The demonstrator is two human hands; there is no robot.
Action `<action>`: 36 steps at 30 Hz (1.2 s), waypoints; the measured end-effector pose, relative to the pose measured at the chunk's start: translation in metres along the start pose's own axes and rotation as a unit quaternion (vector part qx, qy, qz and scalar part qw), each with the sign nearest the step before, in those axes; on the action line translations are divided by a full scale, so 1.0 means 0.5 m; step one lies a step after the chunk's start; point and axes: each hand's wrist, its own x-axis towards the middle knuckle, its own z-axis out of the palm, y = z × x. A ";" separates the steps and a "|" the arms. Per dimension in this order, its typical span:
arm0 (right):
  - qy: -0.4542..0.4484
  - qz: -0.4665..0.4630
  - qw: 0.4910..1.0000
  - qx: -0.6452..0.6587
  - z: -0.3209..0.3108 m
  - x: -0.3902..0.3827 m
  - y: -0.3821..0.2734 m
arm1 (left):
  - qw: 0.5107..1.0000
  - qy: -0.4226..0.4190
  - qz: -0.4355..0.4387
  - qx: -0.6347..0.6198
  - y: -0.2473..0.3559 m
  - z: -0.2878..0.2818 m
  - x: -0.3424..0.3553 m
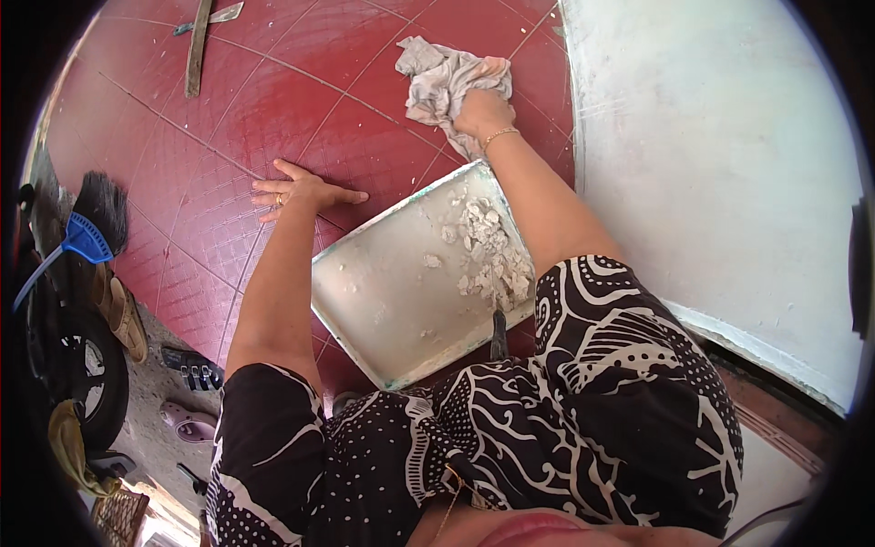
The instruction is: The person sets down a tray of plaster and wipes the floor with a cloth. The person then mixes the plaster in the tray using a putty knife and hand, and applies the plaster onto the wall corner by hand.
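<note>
At two o'clock from your spread, empty left hand (308, 193), the rag (445, 80) lies eleven-to-five, clenched in your right hand (483, 115).

Person wears a black garment (483, 438) with cream print: dots, branching lines, banded curves. Short, loose sleeves (278, 438), same print. Gold-toned bracelet (500, 136) on right wrist (507, 146); gold-toned ring (280, 198) (small in view) on left fingers (267, 186). Thin neck chain (447, 513).

Bright light, pale sheen on red tiles (273, 100), dark fisheye edges.
</note>
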 end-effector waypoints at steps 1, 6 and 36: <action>0.006 -0.048 0.999 0.002 0.015 -0.042 -0.058 | 1.000 0.001 0.003 -0.002 -0.024 0.012 -0.013; 0.022 -0.262 0.951 0.163 0.057 -0.257 -0.277 | 1.000 0.025 0.018 -0.004 -0.115 0.063 -0.121; 0.357 -0.347 0.755 0.427 -0.272 -1.012 0.211 | 0.286 -0.182 0.629 -0.700 -0.263 0.151 -0.768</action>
